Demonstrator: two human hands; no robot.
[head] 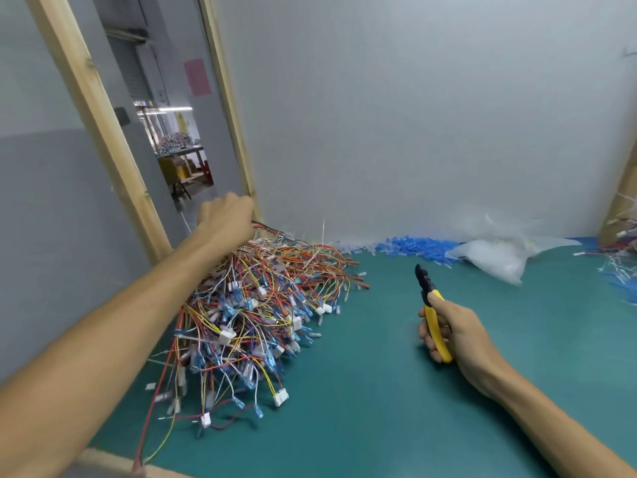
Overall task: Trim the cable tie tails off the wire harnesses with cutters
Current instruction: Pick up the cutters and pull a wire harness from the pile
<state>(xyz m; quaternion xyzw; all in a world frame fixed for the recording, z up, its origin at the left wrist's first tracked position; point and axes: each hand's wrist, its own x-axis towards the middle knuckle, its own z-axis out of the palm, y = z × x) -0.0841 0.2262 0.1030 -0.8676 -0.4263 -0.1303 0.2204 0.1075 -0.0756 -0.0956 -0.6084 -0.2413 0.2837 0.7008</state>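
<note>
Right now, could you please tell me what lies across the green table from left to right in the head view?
Wire harness pile, gripped at its top by the left hand → yellow-handled cutters held in the right hand → clear plastic bag → loose harnesses at the right edge.

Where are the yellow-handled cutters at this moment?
Head view, right of centre: the yellow-handled cutters are gripped in the right hand over the green mat, right of the heap of multicoloured wire harnesses, black tip pointing up.
</note>
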